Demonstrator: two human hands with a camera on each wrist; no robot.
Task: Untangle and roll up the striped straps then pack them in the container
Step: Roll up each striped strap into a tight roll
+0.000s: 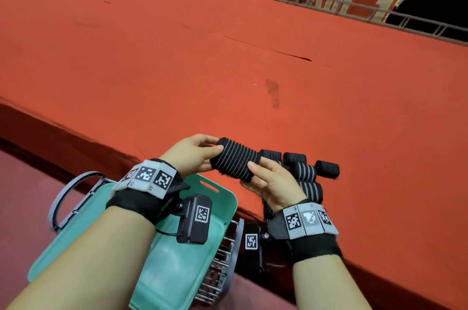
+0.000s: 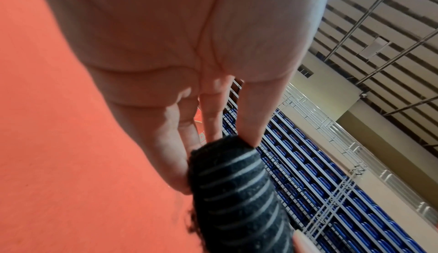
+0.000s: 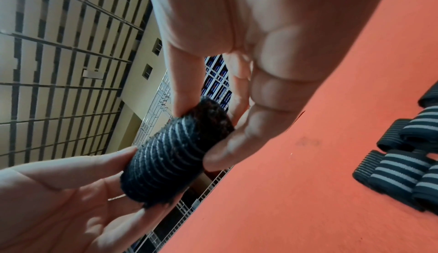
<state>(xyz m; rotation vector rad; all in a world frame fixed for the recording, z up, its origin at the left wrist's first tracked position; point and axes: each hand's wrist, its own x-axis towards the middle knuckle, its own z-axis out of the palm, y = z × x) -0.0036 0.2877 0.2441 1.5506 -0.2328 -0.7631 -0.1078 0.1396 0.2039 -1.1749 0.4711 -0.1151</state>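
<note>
We pinch the rolled strap [image 1: 234, 161] at both ends, left hand [image 1: 188, 155] and right hand [image 1: 272, 187]; it looks soft, light, and may unroll.

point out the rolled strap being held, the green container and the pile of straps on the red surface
rolled strap [image 1: 235, 163], head view, middle of roll
green container [image 1: 177, 266], head view, bare inner floor
pile of straps [image 1: 307, 170], head view, striped roll

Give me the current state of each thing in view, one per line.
Black rolled strap with grey stripes: fully rolled, held in the air at both ends.
Left hand: grips one end.
Right hand: pinches the other end.
Other rolled striped straps: lying on red surface.
Teal plastic container: open, no straps visible inside.
</note>
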